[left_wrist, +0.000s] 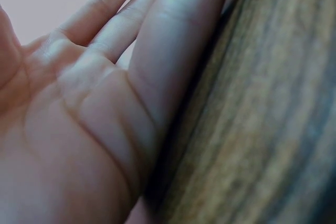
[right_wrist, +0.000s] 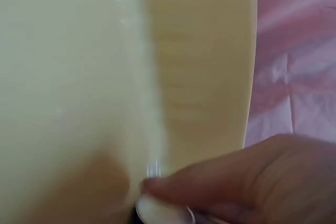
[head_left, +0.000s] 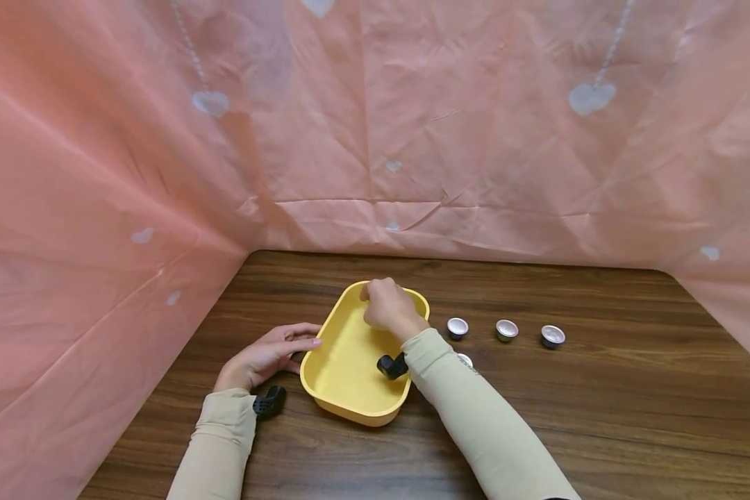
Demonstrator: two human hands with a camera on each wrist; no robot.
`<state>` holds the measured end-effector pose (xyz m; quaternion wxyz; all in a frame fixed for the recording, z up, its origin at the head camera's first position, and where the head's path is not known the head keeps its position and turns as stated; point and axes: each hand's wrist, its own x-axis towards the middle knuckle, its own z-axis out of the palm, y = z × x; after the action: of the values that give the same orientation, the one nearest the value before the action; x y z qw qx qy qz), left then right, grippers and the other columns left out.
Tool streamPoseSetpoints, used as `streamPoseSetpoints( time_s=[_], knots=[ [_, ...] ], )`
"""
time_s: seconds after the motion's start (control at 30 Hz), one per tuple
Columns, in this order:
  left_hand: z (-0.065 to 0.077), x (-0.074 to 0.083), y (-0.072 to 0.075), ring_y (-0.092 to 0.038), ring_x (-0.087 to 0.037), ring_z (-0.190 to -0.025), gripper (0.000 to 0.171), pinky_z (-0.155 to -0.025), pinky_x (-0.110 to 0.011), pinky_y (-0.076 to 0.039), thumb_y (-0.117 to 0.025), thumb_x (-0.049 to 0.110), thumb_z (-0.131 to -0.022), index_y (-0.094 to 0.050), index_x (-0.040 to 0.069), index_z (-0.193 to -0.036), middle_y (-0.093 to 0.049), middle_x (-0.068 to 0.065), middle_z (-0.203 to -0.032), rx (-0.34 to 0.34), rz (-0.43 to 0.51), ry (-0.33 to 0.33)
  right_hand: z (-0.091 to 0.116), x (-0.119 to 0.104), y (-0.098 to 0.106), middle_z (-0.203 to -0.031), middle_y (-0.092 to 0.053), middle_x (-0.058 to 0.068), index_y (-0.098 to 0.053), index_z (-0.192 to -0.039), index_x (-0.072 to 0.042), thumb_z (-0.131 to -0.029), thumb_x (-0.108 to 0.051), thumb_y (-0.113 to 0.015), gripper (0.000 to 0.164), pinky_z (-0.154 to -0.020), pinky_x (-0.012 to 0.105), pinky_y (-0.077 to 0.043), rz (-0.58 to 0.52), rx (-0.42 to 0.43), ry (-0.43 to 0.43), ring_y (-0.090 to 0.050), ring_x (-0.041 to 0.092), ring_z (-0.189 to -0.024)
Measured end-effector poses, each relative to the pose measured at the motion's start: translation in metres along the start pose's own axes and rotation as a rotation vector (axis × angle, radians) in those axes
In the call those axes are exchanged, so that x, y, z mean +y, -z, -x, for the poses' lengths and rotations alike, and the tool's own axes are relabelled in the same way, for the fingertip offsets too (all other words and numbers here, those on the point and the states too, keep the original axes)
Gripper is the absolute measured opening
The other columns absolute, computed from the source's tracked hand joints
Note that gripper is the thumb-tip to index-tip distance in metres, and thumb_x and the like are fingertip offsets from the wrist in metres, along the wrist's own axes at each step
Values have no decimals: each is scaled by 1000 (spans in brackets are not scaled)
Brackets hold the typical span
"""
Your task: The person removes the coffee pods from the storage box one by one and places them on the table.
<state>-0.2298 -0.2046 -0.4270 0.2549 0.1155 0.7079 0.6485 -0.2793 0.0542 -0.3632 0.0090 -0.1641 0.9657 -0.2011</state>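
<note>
A yellow rectangular tub [head_left: 350,368] stands at a slant on the dark wood table. My left hand [head_left: 269,357] steadies its left side, fingers fairly straight along the outer wall and one fingertip at the rim. In the left wrist view the palm [left_wrist: 79,119] faces up close to the table, with nothing in it. My right hand [head_left: 389,305] reaches down inside the tub at its far end. In the right wrist view it pinches a coffee capsule [right_wrist: 163,211] with a pale lid and shiny rim, low by the tub's inner wall.
Right of the tub, a row of capsules stands lid up: a near one [head_left: 457,328], a middle one [head_left: 507,330] and a far right one [head_left: 553,336]. Another capsule [head_left: 465,360] is partly hidden behind my right sleeve. Pink curtain [head_left: 475,173] encloses the table's back and sides.
</note>
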Motion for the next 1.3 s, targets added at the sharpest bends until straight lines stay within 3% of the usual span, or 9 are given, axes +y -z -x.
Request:
streamPoseSetpoints(
  time_s=[0.37, 0.5, 0.57, 0.67, 0.8, 0.9, 1.3],
  knots=[
    [0, 1, -1, -74, -15, -107, 57, -85, -37, -64, -66, 24, -105, -51, -3, -153, -73, 2, -125, 9, -18, -2, -1, 0, -7, -121, -76, 10, -78, -115, -8, -89, 4, -70, 30, -80, 40, -61, 83, -15, 23, -67, 23, -96],
    [-1, 1, -1, -74, -14, -108, 58, -84, -37, -64, -66, 24, -105, -51, -3, -154, -73, 1, -126, 15, -20, -1, -1, 0, -7, -98, -69, 6, -72, -92, -9, -88, 7, -70, 17, -67, 33, -50, 104, -8, 40, -58, 19, -81],
    [-1, 0, -1, -73, -14, -108, 57, -84, -37, -64, -66, 24, -105, -52, -3, -154, -73, 1, -126, 18, -15, 4, -1, 0, -8, -86, -59, 4, -62, -79, -10, -87, 9, -68, 21, -61, 31, -41, 107, -4, 54, -50, 18, -74],
    [-1, -1, 0, -73, -14, -109, 55, -84, -37, -64, -64, 22, -106, -52, -2, -154, -73, 2, -126, 19, -5, 8, -1, 1, -10, -81, -51, 4, -54, -73, -10, -86, 10, -66, 27, -60, 32, -36, 109, 2, 65, -46, 19, -72],
    [0, 0, 0, -74, -15, -109, 53, -84, -38, -65, -63, 21, -107, -53, -2, -152, -73, 2, -125, 11, -7, -4, 0, 1, -11, -98, -70, 6, -73, -93, -10, -88, 7, -70, 17, -70, 34, -52, 111, 13, 62, -60, 20, -83],
    [0, -1, 0, -73, -15, -110, 53, -85, -39, -65, -64, 22, -107, -54, -2, -152, -73, 1, -126, 7, -13, -12, 1, 1, -12, -115, -77, 9, -78, -111, -10, -89, 5, -73, 27, -82, 38, -60, 107, 14, 67, -68, 22, -94],
    [0, -2, 1, -73, -16, -111, 54, -87, -40, -65, -64, 23, -107, -52, -2, -153, -71, 0, -129, 3, -15, -13, 0, 0, -12, -124, -77, 13, -77, -119, -5, -90, 7, -70, 32, -87, 39, -61, 53, 16, 66, -71, 26, -104]
  ],
)
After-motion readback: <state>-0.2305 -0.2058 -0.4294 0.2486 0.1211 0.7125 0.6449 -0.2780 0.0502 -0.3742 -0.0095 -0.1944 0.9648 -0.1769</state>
